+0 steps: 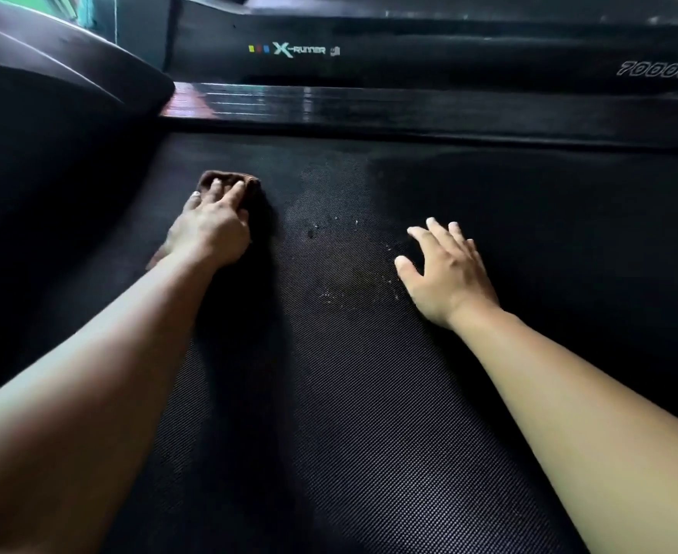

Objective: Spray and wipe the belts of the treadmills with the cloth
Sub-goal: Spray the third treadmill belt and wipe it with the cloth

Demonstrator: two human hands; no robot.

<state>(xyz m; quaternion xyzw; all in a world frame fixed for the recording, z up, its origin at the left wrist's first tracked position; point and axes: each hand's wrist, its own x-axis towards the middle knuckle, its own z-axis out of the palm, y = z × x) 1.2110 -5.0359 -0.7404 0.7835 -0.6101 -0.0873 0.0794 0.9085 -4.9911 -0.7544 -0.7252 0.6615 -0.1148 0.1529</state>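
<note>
Left hand (209,229) far forward, flat, pressing down; right hand (445,269) palm-down, splayed, nearer body.

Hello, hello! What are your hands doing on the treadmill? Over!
Left hand presses cloth on belt. Right hand rests on belt, empty. Specks between hands, unwiped.

matt, finely textured rubbery belt (349,393); soft brown cloth (231,181); glossy, smooth black plastic side rail (409,103).

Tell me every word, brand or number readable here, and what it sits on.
"X-RUNNER": on the black panel beyond the belt, beside small coloured squares.
"7000C": same panel, far right, slightly blurred.
Small pale mark right of the brand: too small to read.
</note>
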